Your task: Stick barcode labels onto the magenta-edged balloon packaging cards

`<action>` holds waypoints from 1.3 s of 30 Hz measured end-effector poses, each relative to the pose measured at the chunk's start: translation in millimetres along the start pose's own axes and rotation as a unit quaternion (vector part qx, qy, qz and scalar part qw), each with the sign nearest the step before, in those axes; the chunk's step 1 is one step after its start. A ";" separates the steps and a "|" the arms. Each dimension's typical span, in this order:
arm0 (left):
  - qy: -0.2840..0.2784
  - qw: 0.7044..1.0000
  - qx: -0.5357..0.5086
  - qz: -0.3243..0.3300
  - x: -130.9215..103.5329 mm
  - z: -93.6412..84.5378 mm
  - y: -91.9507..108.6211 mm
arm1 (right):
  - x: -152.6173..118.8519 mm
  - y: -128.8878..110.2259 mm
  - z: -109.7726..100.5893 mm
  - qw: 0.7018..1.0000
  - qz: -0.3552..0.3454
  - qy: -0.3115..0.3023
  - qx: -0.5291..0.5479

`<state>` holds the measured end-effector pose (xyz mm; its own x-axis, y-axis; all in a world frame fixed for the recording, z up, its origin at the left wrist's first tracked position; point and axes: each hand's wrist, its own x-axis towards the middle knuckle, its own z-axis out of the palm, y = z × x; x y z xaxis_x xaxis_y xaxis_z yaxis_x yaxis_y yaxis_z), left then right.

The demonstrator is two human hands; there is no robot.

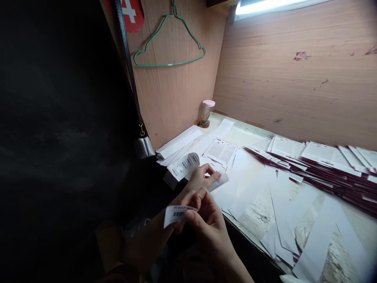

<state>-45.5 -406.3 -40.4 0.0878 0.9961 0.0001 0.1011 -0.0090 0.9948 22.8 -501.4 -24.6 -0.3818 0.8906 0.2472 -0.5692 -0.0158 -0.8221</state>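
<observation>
My left hand (202,179) is closed, its thumb and fingers pinching the white end of a label strip (220,183) at the table's front edge. Beside that wrist curls a run of the strip with printed barcode labels (182,166); where the two parts join is hidden behind the hand. Nearer to me, my right hand (206,216) holds a single barcode label (176,215) between thumb and fingers, apart from the table. Just beyond my left hand lies a printed card (220,152) with dense text and a red edge, flat on white paper.
Stacked printed cards with dark red edges (318,173) spread along the right. Loose white paper strips (315,236) cover the near right of the table. A pink-lidded jar (205,114) stands in the back corner. A green hanger (170,64) and a strapped silver bag (144,147) hang left.
</observation>
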 end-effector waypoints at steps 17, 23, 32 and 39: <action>0.145 0.973 0.148 0.106 7.4 5.5 -3.8 | -5.5 12.9 -18.3 0.872 -0.110 0.225 -0.421; 0.119 0.987 -0.006 0.107 1.7 2.9 2.7 | -6.5 11.1 -37.1 0.869 -0.045 0.215 -0.443; -0.012 0.970 -0.245 -0.011 -18.5 -24.2 40.2 | 14.0 -24.5 -101.1 0.844 -0.233 0.138 -0.462; -0.053 0.980 -0.193 0.012 -32.9 -24.0 39.2 | 14.9 -29.0 -86.6 0.794 -0.293 0.125 -0.518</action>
<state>-68.2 -437.3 1.0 0.1896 0.9813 0.0344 -0.2832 0.0212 0.9588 96.6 -448.3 -41.6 -0.0424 0.6720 0.7394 0.3573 0.7013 -0.6168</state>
